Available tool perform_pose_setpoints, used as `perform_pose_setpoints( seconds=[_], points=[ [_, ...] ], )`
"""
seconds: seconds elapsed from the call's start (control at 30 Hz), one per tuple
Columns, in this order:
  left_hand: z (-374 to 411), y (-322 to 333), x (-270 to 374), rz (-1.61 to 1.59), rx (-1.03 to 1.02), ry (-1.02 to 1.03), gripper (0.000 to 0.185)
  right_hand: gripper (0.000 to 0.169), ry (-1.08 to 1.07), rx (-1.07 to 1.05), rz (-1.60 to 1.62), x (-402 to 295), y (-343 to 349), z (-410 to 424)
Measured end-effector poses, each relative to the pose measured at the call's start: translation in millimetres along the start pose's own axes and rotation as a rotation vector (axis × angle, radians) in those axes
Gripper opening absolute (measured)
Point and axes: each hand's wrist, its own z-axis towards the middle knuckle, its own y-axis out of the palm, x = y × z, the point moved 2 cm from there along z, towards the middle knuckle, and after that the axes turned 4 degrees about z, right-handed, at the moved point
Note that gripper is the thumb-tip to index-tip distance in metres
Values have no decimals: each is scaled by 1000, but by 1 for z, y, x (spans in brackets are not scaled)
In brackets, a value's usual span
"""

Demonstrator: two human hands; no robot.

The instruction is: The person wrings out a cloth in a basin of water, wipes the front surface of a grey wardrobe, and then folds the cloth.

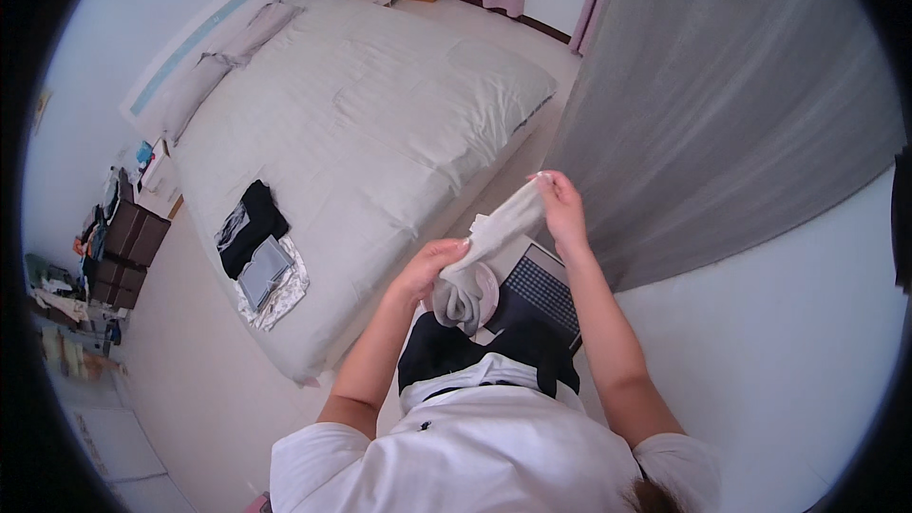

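Note:
A pale cloth garment (499,228) is stretched between my two hands in front of my body. My left hand (431,267) pinches its lower end, and my right hand (563,210) grips the upper end. A small white tag sticks out from its edge. Gray fabric (458,303) hangs in folds below my left hand; whether it is part of the same garment, I cannot tell. Beneath it, partly hidden, is a round pinkish basin (488,292). Beside the basin, a dark grid-patterned panel in a light frame (541,285) lies low down, partly covered by my right forearm.
A large bed (342,128) with a pale sheet fills the left and centre. On its near corner lie black folded clothing (255,228), a gray box-like item (265,272) and shiny white fabric (292,292). A gray curtain (712,107) hangs at right. Brown storage boxes (135,235) stand far left.

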Motion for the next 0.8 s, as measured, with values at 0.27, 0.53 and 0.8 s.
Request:
perform_pose_setpoints(
  seconds=[0.27,0.53,0.8],
  points=[
    [13,15,-2,-194,54,-58,36,26,-315,-194,-307,-26,12,-56],
    [26,29,0,-230,36,-73,36,32,-305,-213,-284,-23,1,-67],
    [41,37,-10,-376,-39,-178,47,27,-325,-121,-287,-16,-15,-74]
  ],
)
